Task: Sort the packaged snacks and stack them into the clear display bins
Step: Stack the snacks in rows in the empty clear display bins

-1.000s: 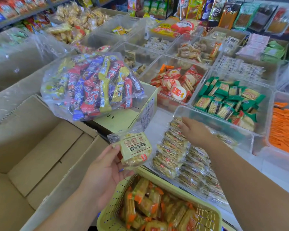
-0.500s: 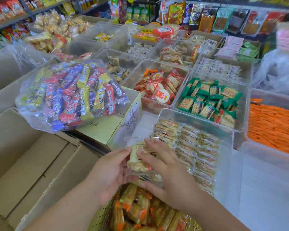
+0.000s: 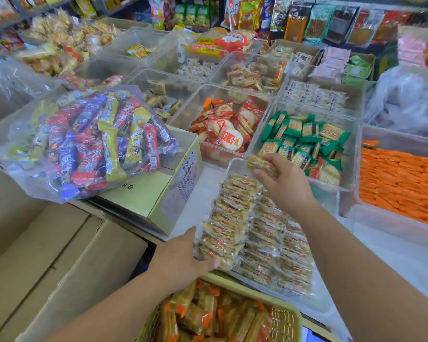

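While the right hand (image 3: 287, 186) pinches one pack (image 3: 261, 164) over the far end of the bin (image 3: 229, 169), the sound move is to set it on edge against the last pack of the left row (image 3: 232, 218), so the line closes tight. The left hand (image 3: 181, 260) braces that row's near end; whether its fingers curl round a pack I cannot tell. On the crowded white counter (image 3: 393, 255), a basket (image 3: 289, 314) sits nearest and a box (image 3: 143, 193) lies to the left.

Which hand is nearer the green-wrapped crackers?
Right. The right hand, holding a packet, is just in front of the green-wrapped crackers; the left hand holds the near end of the stacked packets, by the yellow basket.
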`<state>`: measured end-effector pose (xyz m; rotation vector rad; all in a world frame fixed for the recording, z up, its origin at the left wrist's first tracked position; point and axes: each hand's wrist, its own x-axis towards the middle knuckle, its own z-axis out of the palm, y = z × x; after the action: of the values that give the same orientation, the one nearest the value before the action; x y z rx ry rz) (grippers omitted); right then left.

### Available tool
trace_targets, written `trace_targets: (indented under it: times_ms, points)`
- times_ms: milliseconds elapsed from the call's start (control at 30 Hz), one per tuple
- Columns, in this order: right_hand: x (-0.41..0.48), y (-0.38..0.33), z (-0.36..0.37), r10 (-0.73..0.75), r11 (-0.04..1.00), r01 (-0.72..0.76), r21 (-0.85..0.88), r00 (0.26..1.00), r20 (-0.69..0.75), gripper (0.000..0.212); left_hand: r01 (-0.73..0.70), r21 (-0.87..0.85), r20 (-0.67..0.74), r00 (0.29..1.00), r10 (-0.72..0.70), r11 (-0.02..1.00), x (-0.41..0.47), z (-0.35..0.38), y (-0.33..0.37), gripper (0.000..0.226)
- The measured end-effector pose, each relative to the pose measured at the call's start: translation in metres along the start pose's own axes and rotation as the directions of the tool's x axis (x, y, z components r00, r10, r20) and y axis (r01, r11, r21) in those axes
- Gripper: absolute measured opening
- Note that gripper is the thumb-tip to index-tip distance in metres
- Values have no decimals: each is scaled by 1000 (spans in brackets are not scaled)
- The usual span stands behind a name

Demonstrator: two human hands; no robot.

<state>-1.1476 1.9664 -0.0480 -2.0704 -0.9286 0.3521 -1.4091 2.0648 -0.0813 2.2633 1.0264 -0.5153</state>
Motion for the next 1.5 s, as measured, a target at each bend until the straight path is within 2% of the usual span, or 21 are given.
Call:
trace_targets:
  times_ms: [133, 233, 333, 467, 600, 733, 800, 867, 933, 1033, 1167, 1333, 1500]
  points:
    - [45, 17, 23, 133, 983, -119, -140, 987, 90, 40, 48, -61, 8, 999, -48, 997, 7, 1, 0, 121]
    - [57, 33, 42, 201, 957, -147, -252, 957, 207, 49, 56, -104, -8, 998, -57, 993, 9, 1, 0, 122]
    - [57, 42, 54, 226, 955, -161, -248, 939, 261, 53, 49, -126, -28, 998, -53, 991, 10, 2, -1, 123]
    - [61, 44, 57, 190, 965, -120, -233, 931, 312, 54, 48, -151, -30, 998, -53, 987, 12, 2, -3, 128]
    - [62, 41, 57, 128, 968, -11, -251, 882, 454, 65, 49, -187, 39, 998, -43, 981, 18, 1, -6, 135]
    - [59, 35, 72, 167, 911, 12, -411, 902, 398, 72, 34, -439, 108, 994, 15, 898, 31, -12, 2, 145]
    - [51, 29, 73, 148, 944, -31, -328, 930, 337, 71, 11, -572, 57, 998, 26, 820, 44, -19, 10, 136]
    - [38, 25, 70, 131, 991, -122, -55, 960, 246, 71, 4, -675, 12, 1000, 6, 738, 60, -25, 18, 110]
    - [19, 23, 66, 209, 932, -242, 270, 967, 145, 76, 18, -716, 7, 1000, -19, 698, 76, -29, 26, 87]
    - [-9, 26, 71, 324, 807, -315, 500, 943, 72, 82, 24, -767, 18, 1000, -17, 641, 99, -31, 34, 63]
    - [-22, 24, 96, 363, 751, -335, 568, 929, 67, 89, 83, -812, 97, 995, -7, 578, 122, -28, 40, 50]
    - [-16, 19, 118, 370, 792, -332, 512, 928, 30, 89, 58, -809, 51, 998, -29, 585, 136, -18, 38, 25]
    - [-17, 13, 109, 397, 753, -356, 553, 917, 50, 77, 48, -767, 30, 999, -40, 640, 130, -21, 38, 23]
